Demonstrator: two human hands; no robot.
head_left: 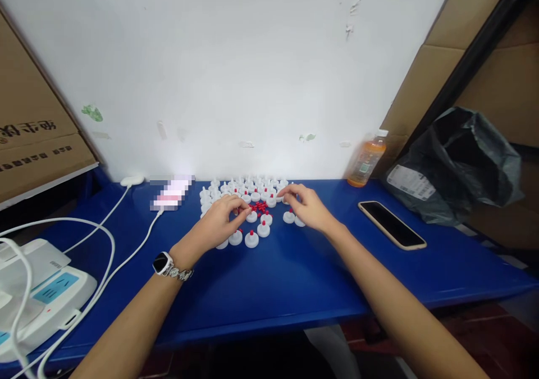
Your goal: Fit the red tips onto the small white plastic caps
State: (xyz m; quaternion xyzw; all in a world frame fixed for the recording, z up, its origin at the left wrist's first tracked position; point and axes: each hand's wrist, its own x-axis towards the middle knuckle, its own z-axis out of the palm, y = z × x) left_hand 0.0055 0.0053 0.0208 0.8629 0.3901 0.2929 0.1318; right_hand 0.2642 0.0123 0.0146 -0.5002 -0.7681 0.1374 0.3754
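My left hand (223, 219) reaches over the left side of a group of white nozzle caps, thumb and forefinger pinched together; what is between them is too small to make out. My right hand (309, 206) is at the group's right side, its fingers bent and drawn together beside a red-tipped cap (272, 201). Whether it grips anything is unclear. Between the hands lies a small pile of red tips (259, 206). Several white caps with red tips, one a front cap (251, 240), surround the pile. Plain white caps (256, 182) crowd behind, near the wall.
On the blue table (269, 295), a phone (392, 224), an orange drink bottle (367, 160) and a grey plastic bag (455, 165) are at right. A white power strip (54, 295) with cables and a lit, blurred-out device (172, 192) are at left. A white wall stands behind.
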